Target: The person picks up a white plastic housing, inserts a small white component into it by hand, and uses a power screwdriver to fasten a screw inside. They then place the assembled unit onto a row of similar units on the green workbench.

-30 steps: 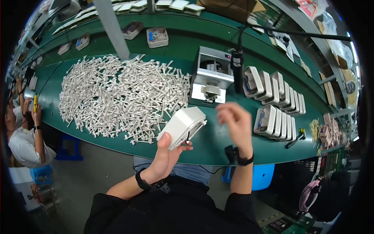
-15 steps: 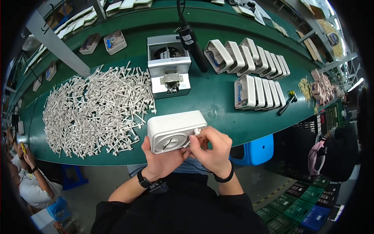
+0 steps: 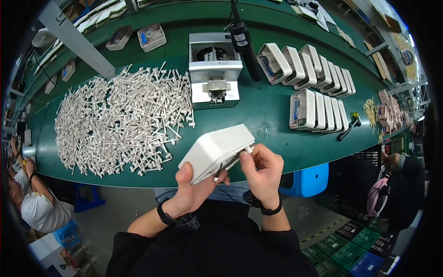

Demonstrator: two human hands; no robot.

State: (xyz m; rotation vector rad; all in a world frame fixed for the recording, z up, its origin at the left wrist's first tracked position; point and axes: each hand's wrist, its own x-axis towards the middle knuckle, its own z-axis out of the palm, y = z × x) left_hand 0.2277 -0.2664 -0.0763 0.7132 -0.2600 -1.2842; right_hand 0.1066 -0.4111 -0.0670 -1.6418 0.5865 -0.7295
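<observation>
A white plastic housing (image 3: 217, 147) with rounded corners is tilted above the near edge of the bench. My left hand (image 3: 191, 191) is closed around its left and lower side, thumb on the near left corner. At the housing's right edge, the thumb and forefinger of my right hand (image 3: 265, 177) pinch a small white plastic peg (image 3: 249, 149). A second white tip (image 3: 216, 179) pokes out below the housing, near my left fingertips. The housing's underside is mostly turned away. To the left lies a wide heap of white plastic pegs (image 3: 120, 122).
A grey-white machine (image 3: 215, 69) stands beyond the housing, with a black electric screwdriver (image 3: 247, 51) hanging beside it. Rows of open white housings (image 3: 304, 111) stand at the right, near a black-handled tool (image 3: 349, 129). A blue stool (image 3: 311, 179) is under the bench edge. Another person (image 3: 41, 203) sits far left.
The housing has been tipped and turned, so its round-recessed face now points downward and away. My right hand has shifted slightly right with it. The whole view has moved a little.
</observation>
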